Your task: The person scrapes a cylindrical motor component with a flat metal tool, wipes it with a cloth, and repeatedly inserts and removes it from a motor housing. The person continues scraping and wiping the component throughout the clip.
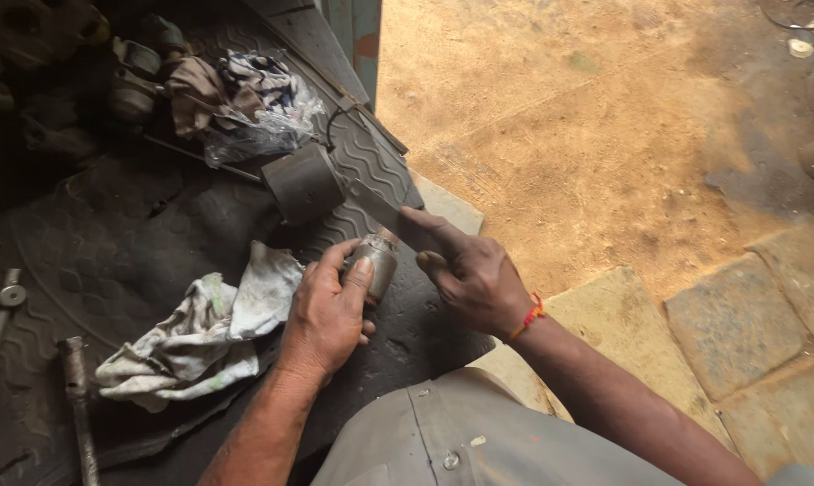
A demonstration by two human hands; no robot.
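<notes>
- Both hands meet over the dark rubber mat (155,234), seen from the head camera looking down past the person's grey shirt (461,432).
- Left hand (326,315) is closed around a small metal cylinder (375,261), fingers wrapped on its near side and the thumb along its lower edge, so the cylinder stands clear above the knuckles, tilted slightly to the right.
- Right hand (470,274) grips a flat dark blade (389,211), the forefinger stretched along its back; a red and orange thread band (529,317) sits on that wrist.
- Blade tip lies at the top rim of the metal cylinder, seemingly touching it, though the contact point is too dark to be sure.
- Metal cylinder sits between the 2 hands, held by the left and just beside the right hand's fingertips.
- Behind the cylinder, a larger dark drum-shaped part (303,184) lies on the mat, close to the blade's far end.
- Left of the left hand, a crumpled white rag (204,328) lies on the mat, touching or nearly touching the wrist.
- Further back, a clear plastic bag with cloth (254,112) rests near the drum-shaped part.
- At the left edge, 2 metal rods (74,396) lie well apart from both hands.
- To the right, sandy ground (587,135) gives way to stone slabs (731,324).
</notes>
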